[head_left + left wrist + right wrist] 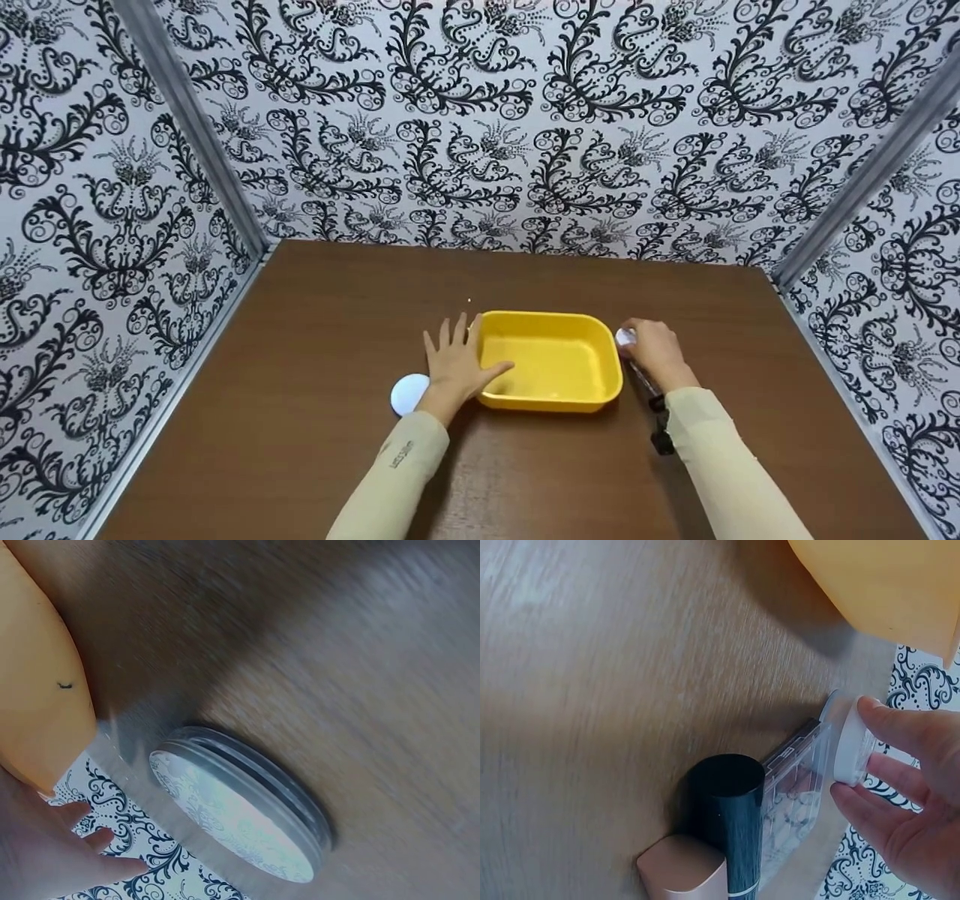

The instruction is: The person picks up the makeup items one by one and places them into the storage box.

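- A brown wood-grain tabletop [540, 480] spreads before me inside a patterned booth.
- Nearest, my pale left sleeve [390, 480], marked with small dark lettering, and my right sleeve [727, 457] reach in over the table.
- Seen from my right wrist, a rose-beige block [682, 866] and a black cylinder [727, 829] with a thin pale band sit side by side on the brown surface.
- Just past them lies a clear case [791, 802] with moulded compartments.
- Beside my left wrist rests a round container [232, 814], its shiny lid mirroring the wallpaper, its side clear and grooved.
- At center, a yellow tub [540, 406] stands upright on the table between my hands, only smooth yellow showing inside.
- My left hand [454, 369], fingers spread wide, is over the tub's left rim; I cannot tell whether it touches.
- Near the tub's right end, my right hand [656, 349] pinches a white-capped clear jar [849, 742] between thumb and fingers, at the case's far end.
- Farther back, a gray post [187, 127] rises at each rear corner.
- Farthest, black scrollwork wallpaper [480, 112] covers the white walls.
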Tool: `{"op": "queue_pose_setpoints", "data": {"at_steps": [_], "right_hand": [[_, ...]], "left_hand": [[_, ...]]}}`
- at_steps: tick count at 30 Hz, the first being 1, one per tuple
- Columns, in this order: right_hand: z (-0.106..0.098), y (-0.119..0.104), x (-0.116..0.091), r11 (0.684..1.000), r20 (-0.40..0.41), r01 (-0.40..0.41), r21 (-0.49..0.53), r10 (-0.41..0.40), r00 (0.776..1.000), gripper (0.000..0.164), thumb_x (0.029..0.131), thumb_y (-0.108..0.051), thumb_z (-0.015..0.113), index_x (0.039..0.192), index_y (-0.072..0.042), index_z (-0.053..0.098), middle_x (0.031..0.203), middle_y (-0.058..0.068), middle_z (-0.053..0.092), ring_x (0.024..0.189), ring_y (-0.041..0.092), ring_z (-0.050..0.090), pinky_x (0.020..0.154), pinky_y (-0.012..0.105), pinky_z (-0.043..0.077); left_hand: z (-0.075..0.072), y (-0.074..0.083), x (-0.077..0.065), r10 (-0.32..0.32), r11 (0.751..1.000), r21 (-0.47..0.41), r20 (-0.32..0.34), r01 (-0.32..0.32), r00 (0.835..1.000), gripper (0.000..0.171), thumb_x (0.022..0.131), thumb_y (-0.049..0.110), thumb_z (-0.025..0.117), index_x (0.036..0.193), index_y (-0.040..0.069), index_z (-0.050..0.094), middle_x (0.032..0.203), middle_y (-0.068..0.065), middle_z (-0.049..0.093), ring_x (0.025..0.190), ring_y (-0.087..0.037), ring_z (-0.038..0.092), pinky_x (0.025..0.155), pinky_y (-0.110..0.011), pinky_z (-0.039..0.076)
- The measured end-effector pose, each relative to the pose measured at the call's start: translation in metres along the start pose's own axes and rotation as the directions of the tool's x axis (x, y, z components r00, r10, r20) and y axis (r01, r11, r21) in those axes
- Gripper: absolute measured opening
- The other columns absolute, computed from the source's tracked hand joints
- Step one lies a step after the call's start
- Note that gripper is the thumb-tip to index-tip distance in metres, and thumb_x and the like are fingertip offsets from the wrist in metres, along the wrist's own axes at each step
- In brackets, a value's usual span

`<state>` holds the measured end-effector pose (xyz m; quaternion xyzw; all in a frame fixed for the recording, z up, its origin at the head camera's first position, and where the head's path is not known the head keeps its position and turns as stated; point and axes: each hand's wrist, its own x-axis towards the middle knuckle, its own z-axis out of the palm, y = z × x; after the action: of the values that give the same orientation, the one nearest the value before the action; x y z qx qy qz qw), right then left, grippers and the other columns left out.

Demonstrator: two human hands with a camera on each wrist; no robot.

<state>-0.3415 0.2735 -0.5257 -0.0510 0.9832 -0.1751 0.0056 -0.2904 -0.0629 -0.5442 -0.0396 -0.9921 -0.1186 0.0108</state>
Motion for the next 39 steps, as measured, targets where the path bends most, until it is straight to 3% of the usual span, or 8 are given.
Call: {"op": "queue_pose_setpoints", "data": {"at_steps": [13, 28, 39], "right_hand": [[-0.002, 0.001, -0.001, 1.000, -0.008, -0.003, 0.026, 0.003, 1.000, 0.034, 0.089, -0.013, 0.071, 0.120, -0.001, 0.067, 0.118, 0.029, 0.067, 0.103, 0.046, 0.063, 0.093, 0.061, 0.051], [-0.007, 0.003, 0.001, 0.999, 0.065, -0.004, 0.039, 0.001, 0.998, 0.039, 0.091, -0.012, 0.068, 0.127, 0.002, 0.063, 0.125, 0.028, 0.064, 0.112, 0.047, 0.061, 0.099, 0.063, 0.048], [-0.025, -0.013, 0.007, 1.000, -0.001, 0.002, 0.010, -0.002, 1.000, 0.041, 0.089, -0.015, 0.069, 0.125, 0.003, 0.063, 0.120, 0.029, 0.066, 0.101, 0.045, 0.063, 0.091, 0.061, 0.052]], "left_hand": [[0.003, 0.000, 0.002, -0.005, 0.999, -0.036, -0.018, 0.004, 1.000, 0.102, 0.081, 0.081, 0.051, 0.161, 0.027, 0.017, 0.167, -0.009, 0.023, 0.153, -0.038, 0.022, 0.121, -0.067, 0.014], [0.005, 0.006, 0.006, -0.007, 0.999, -0.041, -0.021, 0.006, 1.000, 0.105, 0.079, 0.083, 0.051, 0.161, 0.028, 0.016, 0.166, -0.008, 0.024, 0.152, -0.038, 0.023, 0.121, -0.066, 0.015], [0.002, 0.005, 0.005, 0.001, 1.000, -0.011, -0.018, -0.001, 1.000, 0.105, 0.078, 0.086, 0.047, 0.161, 0.027, 0.018, 0.166, -0.010, 0.024, 0.152, -0.038, 0.023, 0.121, -0.067, 0.016]]}}
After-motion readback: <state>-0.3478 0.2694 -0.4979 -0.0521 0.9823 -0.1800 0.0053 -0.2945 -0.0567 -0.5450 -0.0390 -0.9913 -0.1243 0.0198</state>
